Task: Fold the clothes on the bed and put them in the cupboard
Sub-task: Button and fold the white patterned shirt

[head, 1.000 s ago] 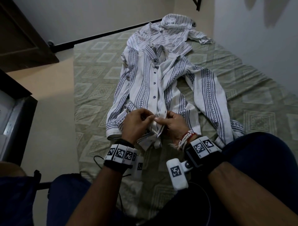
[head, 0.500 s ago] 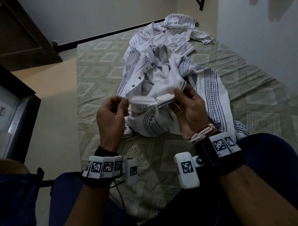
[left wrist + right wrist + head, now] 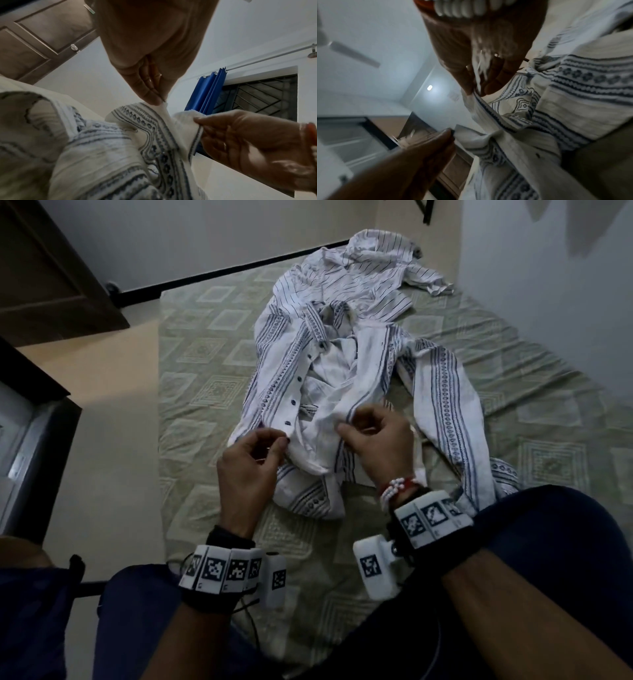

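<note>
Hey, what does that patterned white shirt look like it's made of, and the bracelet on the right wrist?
Patterned shirt: looks like soft, matte woven cloth, perhaps cotton; the left wrist view shows a ribbed, textured weave and limp creases where both hands pinch it. Bracelet: small, smooth white beads beside a red band; plastic or stone, I can't tell which.

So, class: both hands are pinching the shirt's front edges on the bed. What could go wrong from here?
1. The left hand and right hand each hold the patterned shirt by a fingertip grip; an edge may slip.
2. Its front hangs open and bunched, so creases could get folded in.
3. The striped garment touches its collar end and may drag along.
</note>
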